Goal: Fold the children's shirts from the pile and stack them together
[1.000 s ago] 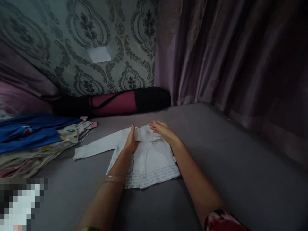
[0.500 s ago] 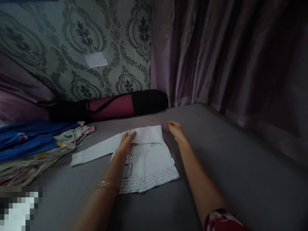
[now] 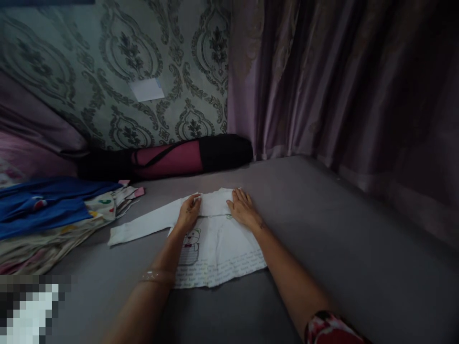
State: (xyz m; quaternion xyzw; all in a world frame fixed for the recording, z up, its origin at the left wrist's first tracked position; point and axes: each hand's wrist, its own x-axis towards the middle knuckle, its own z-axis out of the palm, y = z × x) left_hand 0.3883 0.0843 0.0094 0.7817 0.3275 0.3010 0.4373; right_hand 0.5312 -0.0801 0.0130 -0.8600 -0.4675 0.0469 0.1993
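White shirt (image 3: 224, 243), bear print (image 3: 190, 248), lettered hem (image 3: 234, 270), left hand (image 3: 188, 213) pinching cloth, right hand (image 3: 244, 209) spread

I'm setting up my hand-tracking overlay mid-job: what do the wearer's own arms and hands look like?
The left hand and right hand are bare, without gloves. A thin, clear-looking bracelet circles the left forearm. At the right arm's lower end shows a sleeve, red with a pink, white and dark pattern. No left sleeve is visible.
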